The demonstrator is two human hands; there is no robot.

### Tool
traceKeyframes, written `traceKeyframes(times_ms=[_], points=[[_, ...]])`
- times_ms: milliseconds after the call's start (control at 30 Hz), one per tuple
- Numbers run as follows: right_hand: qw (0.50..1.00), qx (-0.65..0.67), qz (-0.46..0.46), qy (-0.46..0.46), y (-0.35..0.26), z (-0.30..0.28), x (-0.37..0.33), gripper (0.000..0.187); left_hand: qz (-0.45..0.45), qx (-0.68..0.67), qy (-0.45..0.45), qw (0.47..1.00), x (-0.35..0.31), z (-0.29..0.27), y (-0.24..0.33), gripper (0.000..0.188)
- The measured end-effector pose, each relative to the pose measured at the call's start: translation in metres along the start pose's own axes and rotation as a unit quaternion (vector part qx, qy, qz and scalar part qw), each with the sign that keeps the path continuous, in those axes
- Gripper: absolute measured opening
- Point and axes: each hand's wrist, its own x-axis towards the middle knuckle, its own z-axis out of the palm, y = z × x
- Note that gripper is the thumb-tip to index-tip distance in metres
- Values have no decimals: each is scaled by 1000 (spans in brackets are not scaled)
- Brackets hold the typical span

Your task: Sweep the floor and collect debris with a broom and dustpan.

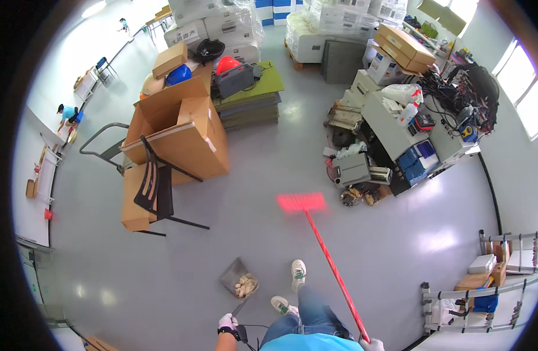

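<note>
My left hand (228, 322), in a pale glove, is closed round the handle of a grey dustpan (232, 274). The pan is low over the floor left of my feet; I cannot tell whether it touches. Crumpled beige scraps (246, 285) lie inside it. At the lower edge, my gloved right hand (372, 344) grips the top end of a red broom (333, 266). Its stick runs forward and left to a wide red bristle head, slightly blurred, out on the floor ahead of me.
A black chair (158, 193) and large cardboard box (193, 143) stand left, near stacked green mats (251, 96). A cluttered desk (391, 126) is on the right, with equipment (353, 169) on the floor before it. A metal rack (485, 295) stands lower right. Another person (68, 115) is far left.
</note>
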Motion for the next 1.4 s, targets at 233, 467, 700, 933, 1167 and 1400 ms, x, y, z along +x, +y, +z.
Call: traceKeyframes(times_ms=[233, 467, 700, 933, 1167, 1400], points=[[992, 51, -119, -3, -208, 1, 232, 40, -9, -46, 13, 999, 8, 8, 12, 13], [995, -31, -95, 24, -419, 20, 341, 51, -24, 6, 2, 1000, -7, -6, 16, 19], [989, -145, -32, 15, -263, 48, 319, 52, 42, 72, -18, 996, -3, 1, 14, 16], [962, -240, 107, -68, 10, 57, 78, 54, 70, 74, -31, 994, 36, -36, 19, 16], [959, -218, 166, -79, 151, 48, -109, 52, -54, -65, -97, 992, 10, 5, 27, 7], [974, -176, 135, -56, 106, 7, -130, 49, -126, -298, -219, 921, -27, 10, -17, 27]])
